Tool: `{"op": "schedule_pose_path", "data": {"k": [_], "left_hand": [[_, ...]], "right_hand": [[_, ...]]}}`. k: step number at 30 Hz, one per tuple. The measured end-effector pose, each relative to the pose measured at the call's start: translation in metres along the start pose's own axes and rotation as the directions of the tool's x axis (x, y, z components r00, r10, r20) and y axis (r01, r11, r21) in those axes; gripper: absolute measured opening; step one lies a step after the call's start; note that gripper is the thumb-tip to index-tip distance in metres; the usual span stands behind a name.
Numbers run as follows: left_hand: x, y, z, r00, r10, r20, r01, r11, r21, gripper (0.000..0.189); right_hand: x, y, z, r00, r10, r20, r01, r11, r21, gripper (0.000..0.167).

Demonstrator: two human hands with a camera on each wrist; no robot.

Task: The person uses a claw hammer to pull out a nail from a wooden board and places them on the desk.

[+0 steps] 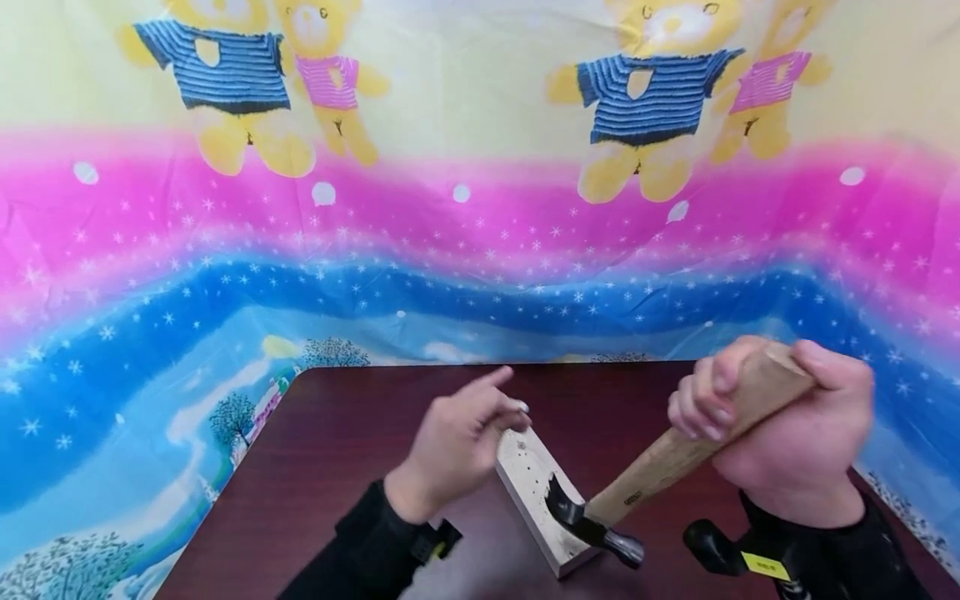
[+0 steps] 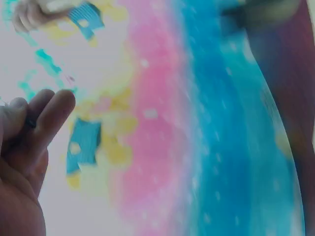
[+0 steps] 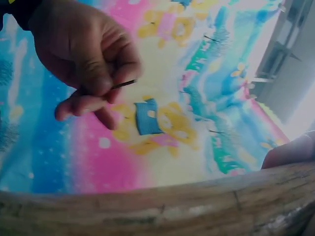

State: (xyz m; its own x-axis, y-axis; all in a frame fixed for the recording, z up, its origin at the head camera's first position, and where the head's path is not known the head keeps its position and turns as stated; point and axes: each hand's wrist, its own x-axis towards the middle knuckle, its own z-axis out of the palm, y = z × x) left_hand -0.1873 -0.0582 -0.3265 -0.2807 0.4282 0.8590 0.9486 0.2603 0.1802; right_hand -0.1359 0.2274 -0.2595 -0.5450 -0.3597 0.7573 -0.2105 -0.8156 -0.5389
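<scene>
My right hand (image 1: 787,425) grips the wooden handle of a claw hammer (image 1: 656,475), its fingers wrapped around the end. The black hammer head lies over the near part of a pale wooden board (image 1: 528,471); whether it touches, I cannot tell. Several small dark marks dot the board. Over the board's far end is my left hand (image 1: 457,442). In the right wrist view, a thin dark nail (image 3: 125,83) sticks out from between its thumb and index finger. The hammer handle (image 3: 147,211) fills the bottom of that view. The left wrist view is blurred.
A dark reddish-brown table (image 1: 300,483) lies beneath the board. Behind and around it hangs a cloth (image 1: 450,225) printed with bears and snowflakes. A black device with a yellow label (image 1: 765,565) sits by the right wrist.
</scene>
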Motion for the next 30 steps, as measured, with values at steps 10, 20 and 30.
{"op": "schedule_pose_path", "data": {"k": [10, 20, 30], "left_hand": [[-0.064, -0.045, -0.039, 0.901, -0.422, -0.101, 0.432, 0.893, 0.121, 0.008], [-0.087, -0.032, -0.094, 0.593, -0.802, -0.076, 0.741, 0.507, 0.44, 0.02], [-0.131, -0.044, -0.117, 0.296, -0.954, 0.049, 0.764, 0.268, 0.587, 0.049]], "right_hand": [[0.003, -0.012, -0.009, 0.995, 0.089, -0.035, -0.091, 0.994, -0.063, 0.089], [-0.003, -0.012, -0.019, 0.994, 0.062, -0.086, -0.067, 0.996, -0.062, 0.091], [-0.005, -0.006, -0.026, 0.992, 0.075, -0.105, -0.079, 0.996, -0.034, 0.08]]}}
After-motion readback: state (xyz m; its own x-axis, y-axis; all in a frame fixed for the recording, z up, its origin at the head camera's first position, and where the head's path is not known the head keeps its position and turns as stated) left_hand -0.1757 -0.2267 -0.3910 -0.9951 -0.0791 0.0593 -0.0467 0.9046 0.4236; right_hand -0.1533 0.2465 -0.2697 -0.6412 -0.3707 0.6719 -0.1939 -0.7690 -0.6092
